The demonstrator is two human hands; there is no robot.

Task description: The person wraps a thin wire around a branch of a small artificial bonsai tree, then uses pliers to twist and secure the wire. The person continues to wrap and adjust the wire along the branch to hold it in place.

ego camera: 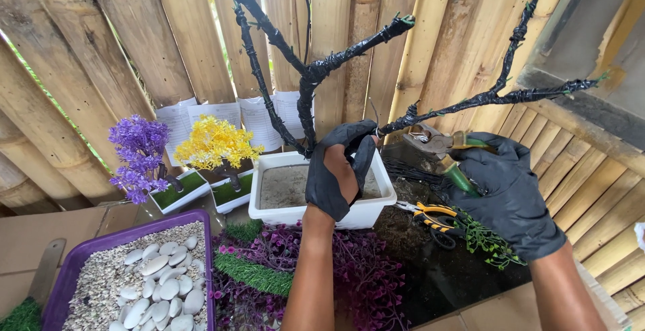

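A bare artificial tree (308, 79) of wire wrapped in black tape stands in a white rectangular pot (368, 211) filled with grey sandy material. My left hand (339, 170), in a black glove, pinches the base of a right-hand branch (470, 103) near the trunk. My right hand (507, 193), also gloved in black, grips green-handled pliers (440, 146) whose metal jaws sit close to that same branch, just right of my left fingers.
Two small finished trees, purple (139, 153) and yellow (215, 144), stand in white pots at left. A purple tray (70, 264) holds gravel and white pebbles. Purple and green foliage mats (363, 270) lie in front. Yellow-handled pliers (430, 217) lie beside green sprigs (487, 242). A bamboo wall stands behind.
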